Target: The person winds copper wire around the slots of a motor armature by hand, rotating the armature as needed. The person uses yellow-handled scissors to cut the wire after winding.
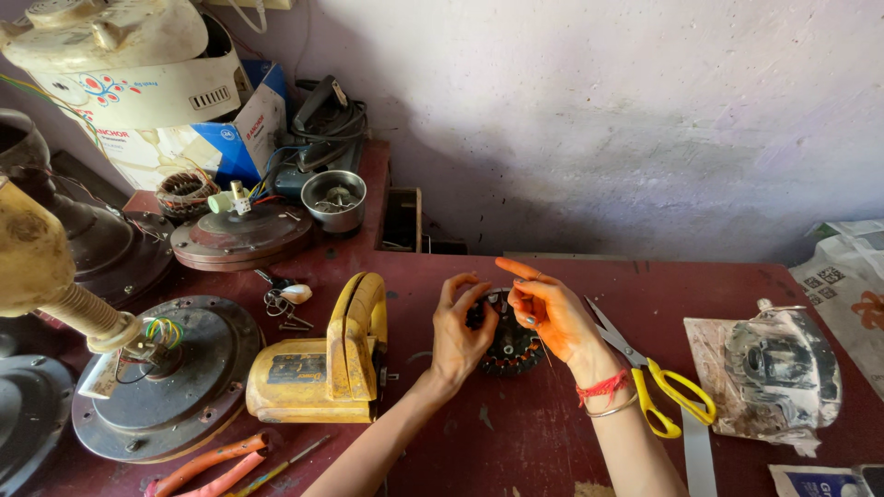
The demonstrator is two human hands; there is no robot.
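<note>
Both hands are working on a small round dark motor stator with copper windings (509, 342), propped upright on the dark red wooden surface (516, 433); the left hand (458, 333) is clamped on its left rim, steadying it, while the right hand (551, 311) is touching its right side, fingers partly spread, forefinger raised; by my judgement the windings are being checked or dressed, which is calling for fine fingertip work; yellow-handled scissors (658, 382) are lying just beside the right wrist; a yellow power tool (322, 364) is sitting left; a scuffed lilac wall (599, 120) is rising behind.
</note>
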